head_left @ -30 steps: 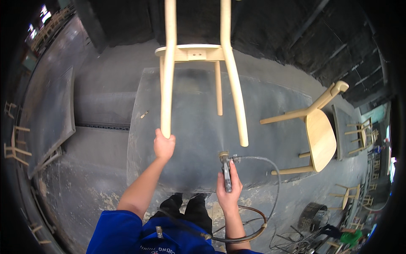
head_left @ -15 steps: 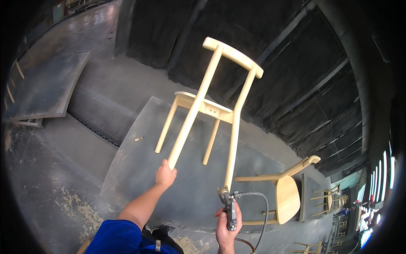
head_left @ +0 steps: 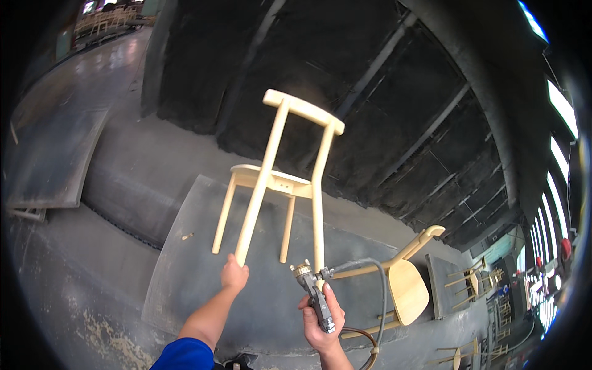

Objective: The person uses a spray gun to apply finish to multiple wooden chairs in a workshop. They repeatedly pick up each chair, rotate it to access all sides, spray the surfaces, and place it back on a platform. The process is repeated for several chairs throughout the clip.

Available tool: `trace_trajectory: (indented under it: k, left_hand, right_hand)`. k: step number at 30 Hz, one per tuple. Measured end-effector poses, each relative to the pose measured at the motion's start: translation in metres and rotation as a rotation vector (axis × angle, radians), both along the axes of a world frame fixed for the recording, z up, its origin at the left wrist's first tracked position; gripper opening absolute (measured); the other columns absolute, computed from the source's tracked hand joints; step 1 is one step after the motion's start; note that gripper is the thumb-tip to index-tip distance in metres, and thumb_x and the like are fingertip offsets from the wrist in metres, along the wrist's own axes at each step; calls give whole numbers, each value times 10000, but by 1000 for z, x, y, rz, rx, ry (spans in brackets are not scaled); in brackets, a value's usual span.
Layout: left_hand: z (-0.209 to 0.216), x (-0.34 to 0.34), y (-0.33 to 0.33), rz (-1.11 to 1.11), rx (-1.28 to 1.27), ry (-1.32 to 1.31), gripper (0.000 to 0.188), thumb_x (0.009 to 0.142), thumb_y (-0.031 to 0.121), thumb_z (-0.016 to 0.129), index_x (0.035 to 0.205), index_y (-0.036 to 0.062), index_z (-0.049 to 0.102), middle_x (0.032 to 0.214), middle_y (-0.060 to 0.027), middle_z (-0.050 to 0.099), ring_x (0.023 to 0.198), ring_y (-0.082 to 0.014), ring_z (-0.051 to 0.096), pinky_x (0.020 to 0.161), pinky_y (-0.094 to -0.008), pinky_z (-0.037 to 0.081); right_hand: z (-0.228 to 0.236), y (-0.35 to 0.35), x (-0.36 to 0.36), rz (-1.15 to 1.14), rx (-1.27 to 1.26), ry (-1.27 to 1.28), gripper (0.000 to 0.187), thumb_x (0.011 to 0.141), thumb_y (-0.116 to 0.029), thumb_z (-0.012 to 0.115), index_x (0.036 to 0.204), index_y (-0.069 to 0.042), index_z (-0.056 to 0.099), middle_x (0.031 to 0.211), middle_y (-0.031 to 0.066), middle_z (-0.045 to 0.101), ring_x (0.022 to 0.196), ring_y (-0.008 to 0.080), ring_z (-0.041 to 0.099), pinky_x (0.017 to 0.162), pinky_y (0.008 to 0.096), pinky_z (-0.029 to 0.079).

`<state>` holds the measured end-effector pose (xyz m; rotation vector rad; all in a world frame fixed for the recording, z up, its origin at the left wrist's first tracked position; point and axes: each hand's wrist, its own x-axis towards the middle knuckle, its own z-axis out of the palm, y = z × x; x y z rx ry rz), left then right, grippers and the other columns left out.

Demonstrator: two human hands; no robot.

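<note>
A pale wooden chair (head_left: 285, 185) is held up in front of me, its backrest away from me and its back legs toward me. My left hand (head_left: 234, 274) is closed round the lower end of its left back leg. In my right hand (head_left: 324, 320) is a grey metal spray gun (head_left: 316, 301) with a brass-coloured front, tilted up to the left. A grey hose (head_left: 383, 296) loops from the gun's side. The chair's right back leg ends behind the gun, by my right fingers; whether they also touch it I cannot tell.
Below the chair lies a large grey board (head_left: 185, 296). A second wooden chair (head_left: 409, 292) rests on its side at the right. Another grey board (head_left: 55, 160) is at the left. A dark, coated wall (head_left: 370, 117) rises behind; more chairs (head_left: 472, 283) stand far right.
The held chair, both hands and surroundings sit further left and mostly lower in view. The spray gun's head has swung left, away from the right back leg.
</note>
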<state>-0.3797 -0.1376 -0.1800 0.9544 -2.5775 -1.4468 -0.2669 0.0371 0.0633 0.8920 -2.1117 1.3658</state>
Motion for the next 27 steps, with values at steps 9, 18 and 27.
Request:
trace_trajectory:
  k: [9, 18, 27]
  left_hand:
    - [-14, 14, 7, 22, 0, 41, 391, 867, 184, 721, 1123, 10, 483, 1033, -268, 707, 995, -456, 685, 872, -534, 546]
    - [-39, 47, 18, 8, -36, 67, 365, 858, 181, 677, 1106, 19, 464, 1006, -271, 684, 953, -498, 655, 840, -565, 523]
    - [-80, 86, 37, -30, -73, 106, 422, 894, 230, 674, 1189, 29, 448, 1075, -262, 652, 1012, -485, 627, 845, -568, 485]
  right_hand:
    - [36, 30, 7, -229, -208, -69, 589, 948, 16, 670, 1483, 84, 436, 929, 109, 689, 777, 134, 650, 727, 275, 542]
    - [90, 56, 41, -343, -420, -231, 551, 1036, -113, 608, 1507, 67, 386, 897, 103, 644, 772, 143, 613, 702, 306, 537]
    - [66, 108, 157, -611, -289, -635, 482, 1033, -334, 644, 1360, 7, 547, 790, 64, 663, 590, 57, 518, 501, 209, 392]
